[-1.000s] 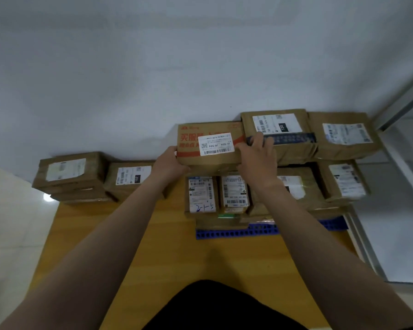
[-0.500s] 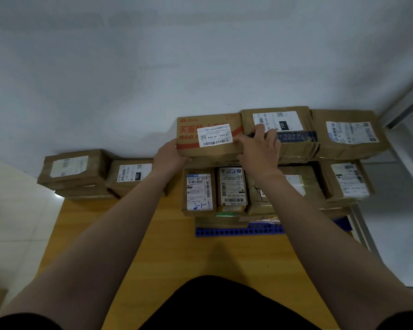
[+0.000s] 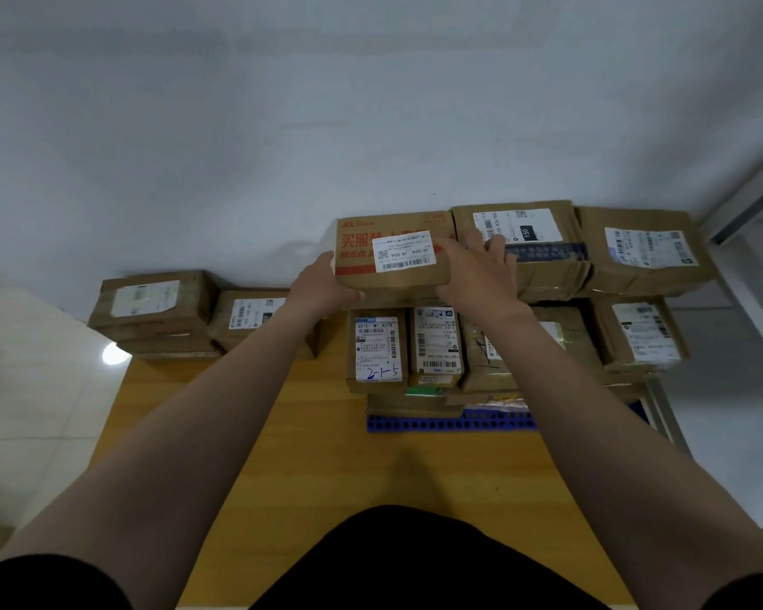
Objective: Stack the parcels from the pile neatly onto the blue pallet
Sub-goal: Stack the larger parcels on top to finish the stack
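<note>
Gripping a red-printed parcel (image 3: 393, 257) from both ends, the person's hands sat just above centre frame in the head view — left hand (image 3: 322, 288) clamped on its left end w/ thumb under the front edge, right hand (image 3: 476, 270) wrapped over its right end, fingers (image 3: 487, 244) curled across the top near the seam w/ the next box. That parcel carried a white label reading J6-504 and rested on the top tier of the stack, touching the taped parcel (image 3: 520, 248) to its right; another brown parcel (image 3: 644, 253) lay further right, at the frame's right side. Lower tier, centre: a parcel marked "5-1-2" (image 3: 377, 350) by hand, a narrow one (image 3: 437, 341) just beside it, more boxes partly hidden behind the right forearm. Blue pallet (image 3: 450, 421) showed only as a perforated front edge beneath the stack, on the yellow wooden tabletop (image 3: 327, 433). Remaining pile (image 3: 150, 310) — two or three boxes — sat at left of frame by the white wall (image 3: 283, 125), well apart from the stack. Black clothing filled bottom centre.
</note>
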